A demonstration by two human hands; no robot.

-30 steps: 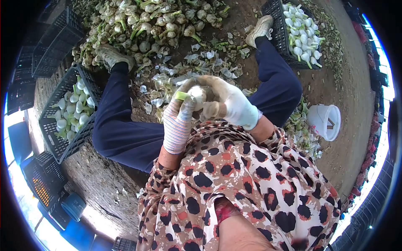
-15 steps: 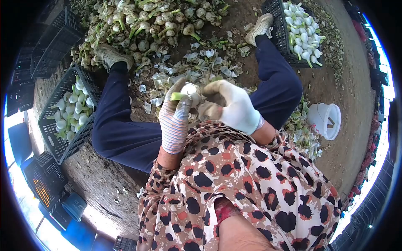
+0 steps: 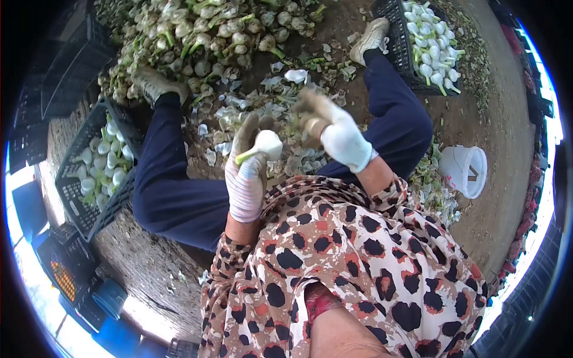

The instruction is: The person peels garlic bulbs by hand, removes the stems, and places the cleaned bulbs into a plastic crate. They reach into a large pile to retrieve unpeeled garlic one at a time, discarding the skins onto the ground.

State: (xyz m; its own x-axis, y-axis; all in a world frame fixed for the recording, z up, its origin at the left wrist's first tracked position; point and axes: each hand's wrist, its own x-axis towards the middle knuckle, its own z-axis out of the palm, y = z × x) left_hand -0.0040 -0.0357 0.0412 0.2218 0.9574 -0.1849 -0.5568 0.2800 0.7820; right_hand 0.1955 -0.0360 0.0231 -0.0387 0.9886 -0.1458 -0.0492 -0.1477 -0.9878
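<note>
My left hand [image 3: 245, 182], in a striped work glove with a dirty palm, grips a peeled white garlic bulb [image 3: 270, 144] whose short green stem points left. To its right, my gloved right hand [image 3: 342, 141] is apart from the bulb. Its fingers are spread, slightly blurred, and hold nothing. A white piece of garlic skin [image 3: 296, 76] shows just beyond the right fingertips. Below both hands, papery garlic skins [image 3: 230, 113] litter the dirt between my legs.
Unpeeled garlic bulbs [image 3: 239, 36] form a big heap ahead. A dark crate [image 3: 71, 200] of cleaned garlic stands left, and another crate [image 3: 403, 53] stands at the upper right. A white bucket [image 3: 452, 164] sits on the right beside scraps. My shoes [image 3: 371, 40] flank the litter.
My right hand has moved off the bulb, up and to the right, and its fingers have opened. The bulb now shows smooth and white, and a white skin piece appears ahead.
</note>
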